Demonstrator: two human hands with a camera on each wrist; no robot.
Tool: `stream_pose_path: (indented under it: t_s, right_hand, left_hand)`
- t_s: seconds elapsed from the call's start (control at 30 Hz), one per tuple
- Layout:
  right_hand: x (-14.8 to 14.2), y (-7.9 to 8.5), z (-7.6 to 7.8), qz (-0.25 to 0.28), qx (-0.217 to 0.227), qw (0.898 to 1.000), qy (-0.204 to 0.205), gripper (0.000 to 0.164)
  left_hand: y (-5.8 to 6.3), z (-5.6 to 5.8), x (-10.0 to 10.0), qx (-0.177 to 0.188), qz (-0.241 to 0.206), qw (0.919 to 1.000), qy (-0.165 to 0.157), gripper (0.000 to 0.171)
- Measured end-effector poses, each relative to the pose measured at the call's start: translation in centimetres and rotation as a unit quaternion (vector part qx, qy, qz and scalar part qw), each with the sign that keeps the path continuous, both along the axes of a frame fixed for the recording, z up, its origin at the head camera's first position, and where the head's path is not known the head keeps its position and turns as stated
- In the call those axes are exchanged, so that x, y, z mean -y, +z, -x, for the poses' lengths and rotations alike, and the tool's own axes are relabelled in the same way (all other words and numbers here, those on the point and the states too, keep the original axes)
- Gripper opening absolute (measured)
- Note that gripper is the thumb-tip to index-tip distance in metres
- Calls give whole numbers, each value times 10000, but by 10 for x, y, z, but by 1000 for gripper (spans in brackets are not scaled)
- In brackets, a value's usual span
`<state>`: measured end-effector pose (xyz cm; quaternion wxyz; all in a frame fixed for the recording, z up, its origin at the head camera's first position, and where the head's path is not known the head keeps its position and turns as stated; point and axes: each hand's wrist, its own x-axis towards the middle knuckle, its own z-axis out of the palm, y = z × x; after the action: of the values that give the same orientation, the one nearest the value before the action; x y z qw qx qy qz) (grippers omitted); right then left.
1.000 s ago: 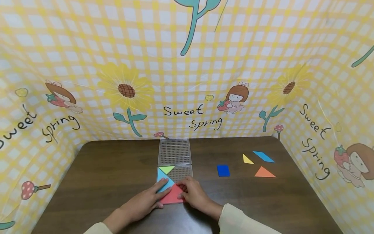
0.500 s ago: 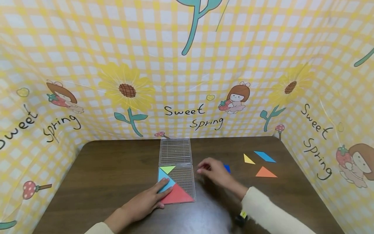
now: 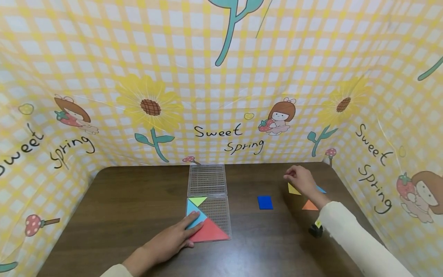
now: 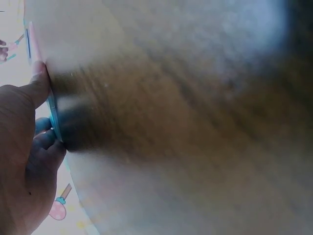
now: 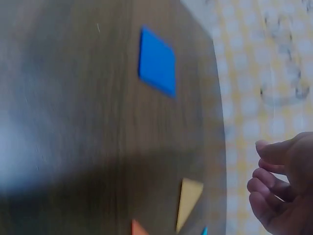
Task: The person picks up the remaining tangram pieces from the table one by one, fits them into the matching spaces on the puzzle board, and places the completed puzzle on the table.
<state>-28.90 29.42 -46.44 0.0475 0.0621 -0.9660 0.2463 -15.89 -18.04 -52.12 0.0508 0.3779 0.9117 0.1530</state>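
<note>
My left hand (image 3: 173, 236) holds the near-left corner of a clear plastic tangram case (image 3: 221, 207). Its fingers lie over a light blue triangle (image 3: 191, 206) and a red triangle (image 3: 212, 233) inside; the left wrist view shows the thumb and bent fingertips (image 4: 55, 149) against the case's edges. A small green triangle (image 3: 198, 200) sits in the case's far-left corner. Held over the table, my right hand (image 3: 302, 181) has loosely curled fingers with nothing between them. It is nearest to a yellow triangle (image 3: 293, 190) and partly hides a light blue parallelogram (image 3: 321, 189) and an orange triangle (image 3: 309, 206).
A dark blue square (image 3: 265, 202) lies between the case and the yellow triangle. The case's gridded other half (image 3: 207, 181) is folded out flat behind it. A yellow checked cloth (image 3: 221, 96) surrounds the brown table (image 3: 131, 200) at the back and sides.
My right hand has let go of the red triangle in the case and moved right, past the blue square, to over the yellow triangle. My left hand has stayed in place.
</note>
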Motion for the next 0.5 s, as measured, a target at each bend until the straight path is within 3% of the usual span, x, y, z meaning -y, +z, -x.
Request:
stream_pose_path:
  t_s: [0.27,0.5]
  right_hand:
    - [-57,-12,14,-600,258,9967,-473,26]
    - [-82,-25,16,-1044,541,9920,-463,28]
  left_hand:
    - [-1,0,-1,-109,-32,9999,-40,59]
    - [0,-1,1,-141,-96,9998,-80,59]
